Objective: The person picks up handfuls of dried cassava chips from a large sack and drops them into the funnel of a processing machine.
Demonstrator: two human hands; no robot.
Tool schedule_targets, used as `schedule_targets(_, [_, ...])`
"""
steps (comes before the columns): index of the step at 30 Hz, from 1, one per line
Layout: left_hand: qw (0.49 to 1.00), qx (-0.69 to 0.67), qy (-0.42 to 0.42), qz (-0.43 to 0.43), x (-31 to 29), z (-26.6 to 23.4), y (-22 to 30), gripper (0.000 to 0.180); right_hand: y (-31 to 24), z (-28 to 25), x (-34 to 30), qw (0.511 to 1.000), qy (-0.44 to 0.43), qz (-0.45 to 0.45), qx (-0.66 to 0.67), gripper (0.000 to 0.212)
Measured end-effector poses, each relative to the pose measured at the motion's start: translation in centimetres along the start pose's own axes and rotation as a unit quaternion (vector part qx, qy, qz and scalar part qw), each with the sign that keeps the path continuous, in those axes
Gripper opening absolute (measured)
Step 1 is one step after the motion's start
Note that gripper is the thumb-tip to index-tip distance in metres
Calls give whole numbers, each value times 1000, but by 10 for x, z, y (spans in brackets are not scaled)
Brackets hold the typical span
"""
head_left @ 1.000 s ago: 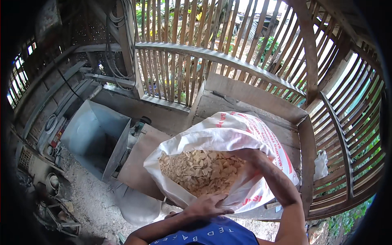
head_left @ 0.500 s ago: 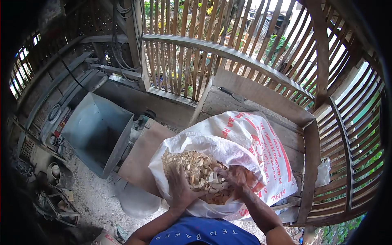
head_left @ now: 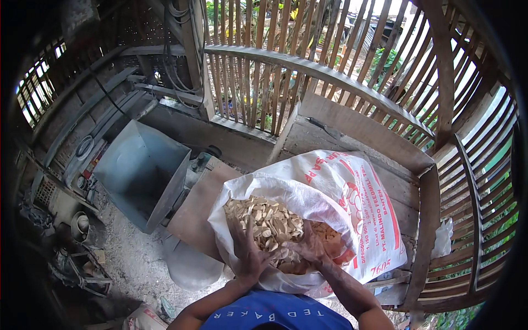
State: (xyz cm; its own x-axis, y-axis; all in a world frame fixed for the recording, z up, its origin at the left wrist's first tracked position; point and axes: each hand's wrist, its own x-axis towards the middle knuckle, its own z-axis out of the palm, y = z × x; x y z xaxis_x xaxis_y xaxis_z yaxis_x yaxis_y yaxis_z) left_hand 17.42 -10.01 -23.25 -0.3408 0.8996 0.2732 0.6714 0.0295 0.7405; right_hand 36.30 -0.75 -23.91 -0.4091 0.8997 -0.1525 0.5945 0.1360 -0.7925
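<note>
A large white woven sack [head_left: 352, 192] with red print lies open on a wooden bench [head_left: 396, 143]. It is filled with pale tan dried chips [head_left: 269, 220]. My left hand [head_left: 247, 250] rests palm down on the chips near the sack's front lip, fingers spread. My right hand [head_left: 311, 247] is sunk into the chips beside it, fingers partly buried. Both hands sit close together inside the sack's mouth.
A grey metal hopper [head_left: 146, 173] stands to the left on a machine, with a flat wooden board [head_left: 198, 206] between it and the sack. Bamboo slat walls [head_left: 264, 82] surround the bench. Tools and scraps litter the dirt floor [head_left: 132, 264] at the lower left.
Both hands moved from the sack's rim into the chips, coming closer together at the front of the sack. The view has shifted slightly.
</note>
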Motion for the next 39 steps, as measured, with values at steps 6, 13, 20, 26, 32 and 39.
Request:
schedule_targets(6, [994, -95, 47, -15, 11, 4, 21, 78, 5, 36, 18, 969, 57, -62, 232, 83])
schedule_targets(13, [988, -120, 93, -16, 29, 4, 32, 56, -58, 28, 10, 919, -7, 149, 366, 58])
schedule_targets(20, [983, -119, 143, -7, 15, 7, 35, 47, -54, 40, 8, 927, 64, -33, 369, 37])
schedule_targets(26, [968, -205, 144, -20, 6, -1, 42, 47, -74, 37, 0, 920, 101, -116, 360, 48])
schedule_targets(32, [934, -291, 207, -2, 17, 1, 47, 48, -82, 35, 4, 919, 127, -179, 327, 58])
schedule_targets(39, [884, -355, 291, 89, 36, -18, 52, 44, -118, 30, 3, 901, 154, -215, 344, 59])
